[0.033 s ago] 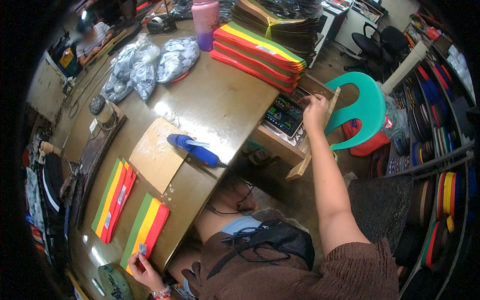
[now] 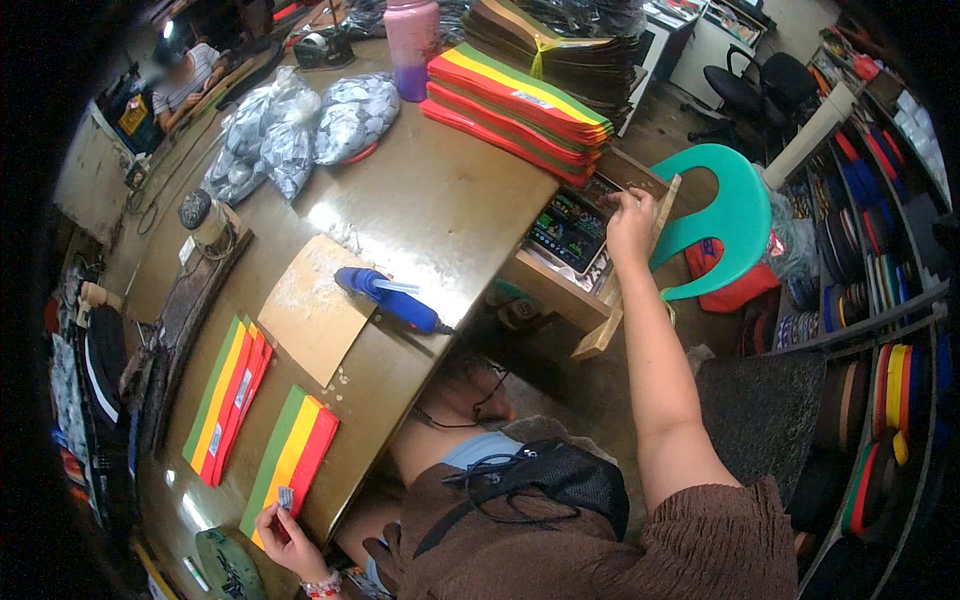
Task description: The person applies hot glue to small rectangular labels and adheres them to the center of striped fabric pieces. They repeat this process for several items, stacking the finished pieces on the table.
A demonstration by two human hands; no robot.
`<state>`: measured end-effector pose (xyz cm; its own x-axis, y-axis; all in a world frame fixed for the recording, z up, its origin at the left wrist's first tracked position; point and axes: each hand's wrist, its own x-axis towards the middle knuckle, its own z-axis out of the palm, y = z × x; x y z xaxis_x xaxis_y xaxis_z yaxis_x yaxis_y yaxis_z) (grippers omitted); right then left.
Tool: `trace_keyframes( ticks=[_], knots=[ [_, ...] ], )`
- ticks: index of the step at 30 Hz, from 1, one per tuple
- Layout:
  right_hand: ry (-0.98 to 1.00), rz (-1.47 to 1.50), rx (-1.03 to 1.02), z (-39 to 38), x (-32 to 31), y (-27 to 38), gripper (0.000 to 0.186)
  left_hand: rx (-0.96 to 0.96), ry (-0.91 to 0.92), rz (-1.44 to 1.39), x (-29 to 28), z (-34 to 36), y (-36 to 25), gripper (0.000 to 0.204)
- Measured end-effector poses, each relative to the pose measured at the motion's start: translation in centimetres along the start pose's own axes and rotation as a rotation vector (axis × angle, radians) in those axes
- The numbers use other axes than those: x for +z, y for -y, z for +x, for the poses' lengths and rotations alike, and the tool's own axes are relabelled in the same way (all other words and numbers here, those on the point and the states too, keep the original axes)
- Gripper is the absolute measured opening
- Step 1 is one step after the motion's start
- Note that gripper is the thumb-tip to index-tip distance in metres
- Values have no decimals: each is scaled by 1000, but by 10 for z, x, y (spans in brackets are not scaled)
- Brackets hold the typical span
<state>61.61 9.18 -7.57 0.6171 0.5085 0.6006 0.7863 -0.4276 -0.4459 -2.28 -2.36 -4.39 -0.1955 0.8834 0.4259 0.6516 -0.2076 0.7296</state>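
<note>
My left hand is at the near edge of the table, pinching a small grey-white label over the lower end of a green, yellow and red striped strip. Beside that strip lies a second group of striped strips with small labels on them. Out to the right, my right hand reaches over an open wooden drawer, its fingers bent together; what they hold, if anything, is hidden. Inside the drawer, next to those fingers, lies a tablet with a lit, colourful screen.
A blue glue gun rests across a tan board. Farther back are a stack of striped strips, bags of grey pieces and a pink-purple bottle. A green plastic chair stands beyond the drawer. Another person sits far left.
</note>
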Motion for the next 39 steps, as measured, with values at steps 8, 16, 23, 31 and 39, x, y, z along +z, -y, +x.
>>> trace_keyframes(
  ticks=[8, 16, 23, 31, 39],
  knots=[
    [49, -209, 203, 0, -5, 5, 22, 1, 19, -21, 0, 2, -7, 8],
    [175, -25, 216, 4, -8, -16, 24, 43, 32, -10, 1, 3, -7, 8],
    [153, -56, 46, -5, -15, -26, 27, 21, 42, -33, 0, 3, -12, 8],
    [448, -252, -36, -25, -37, 7, 27, 32, -7, -60, 1, 0, -7, 8],
    [685, -295, -232, -34, -62, 28, 24, 15, 39, -42, -1, 0, -7, 9]
  ],
)
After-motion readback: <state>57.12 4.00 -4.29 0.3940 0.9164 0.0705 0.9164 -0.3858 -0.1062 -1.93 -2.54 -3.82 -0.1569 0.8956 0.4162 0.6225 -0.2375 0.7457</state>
